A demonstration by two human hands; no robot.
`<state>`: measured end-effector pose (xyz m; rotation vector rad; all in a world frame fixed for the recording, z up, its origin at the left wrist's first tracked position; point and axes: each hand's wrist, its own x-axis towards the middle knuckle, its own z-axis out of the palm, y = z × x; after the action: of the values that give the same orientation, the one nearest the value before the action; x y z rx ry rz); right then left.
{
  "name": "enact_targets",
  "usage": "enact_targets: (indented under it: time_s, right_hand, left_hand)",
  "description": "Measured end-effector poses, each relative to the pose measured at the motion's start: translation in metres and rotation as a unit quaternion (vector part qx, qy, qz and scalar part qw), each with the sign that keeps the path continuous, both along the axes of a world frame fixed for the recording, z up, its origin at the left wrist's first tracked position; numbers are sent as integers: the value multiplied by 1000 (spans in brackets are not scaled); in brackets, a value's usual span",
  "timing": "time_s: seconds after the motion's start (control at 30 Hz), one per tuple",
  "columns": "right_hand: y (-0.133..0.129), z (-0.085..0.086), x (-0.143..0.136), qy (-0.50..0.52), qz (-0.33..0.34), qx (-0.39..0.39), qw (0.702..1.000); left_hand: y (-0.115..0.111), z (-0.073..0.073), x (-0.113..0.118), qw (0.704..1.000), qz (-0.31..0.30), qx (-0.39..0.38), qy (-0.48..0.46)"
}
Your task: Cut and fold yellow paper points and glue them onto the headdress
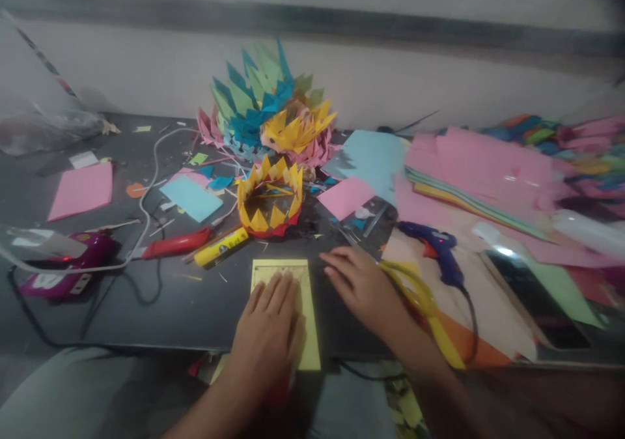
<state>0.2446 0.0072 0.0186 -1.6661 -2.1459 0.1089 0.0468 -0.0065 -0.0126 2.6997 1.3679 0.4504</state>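
Pressed a pale yellow rectangular paper sheet (310,344) against the dark surface (190,315) with the open left hand (271,312). Held the right hand (360,288) open just beside it, near yellow-handled scissors (442,335). Had a yellow-and-red folded-paper ring (263,221) beyond the sheet.

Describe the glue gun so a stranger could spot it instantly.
Find the pile of pink paper on the right side of the dark table. The glue gun lies just in front of it, between the yellow-handled scissors and the phone. Its dark blue body, orange-red trigger and black cord set it apart from both.
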Motion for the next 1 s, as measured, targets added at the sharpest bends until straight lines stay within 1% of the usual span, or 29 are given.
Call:
enact_targets:
  time_s: [0.1, 0.23, 0.33, 0.4, 0.47, 0.57, 0.67, 0.8, 0.9, 1.0]
  right_hand:
    - [-4, 16, 27, 15, -96, 4, 995]
    - [-17, 32, 58, 7, -191, -11, 982]
    - [-30, 40, 70, -19, -250, -1, 968]
    - [-36, 43, 73, -36, -268, 6, 963]
    - [-41, 41, 75, -34, -270, 14, 962]
    - [-44, 30, 74, -5, -262, 5, 965]
    - [-42, 21, 71, 19, -251, -20, 968]
    - [-33, 18, 57, 26, -227, -26, 973]
    - [-27, 15, 41, 27, -173, -26, 984]
    - [-22, 6, 24, 30, -102, -30, 994]
  left_hand:
    - [0, 1, 1, 1000, 1, -7, -8]
    - [0, 1, 2, 1000, 8, -7, -18]
    - [-2, 0, 4, 1000, 13, -4, -22]
    - [-4, -1, 6, 999, 17, -1, -27]
    - [-6, -3, 7, 999, 24, 3, -29]
    - [-8, -4, 8, 999, 27, 11, -29]
    - [-8, -4, 8, 999, 28, 14, -28]
    - [-6, -1, 8, 999, 29, -9, -25]
    - [-5, 0, 8, 999, 28, -13, -27]
    - [-5, 1, 6, 999, 20, -18, -28]
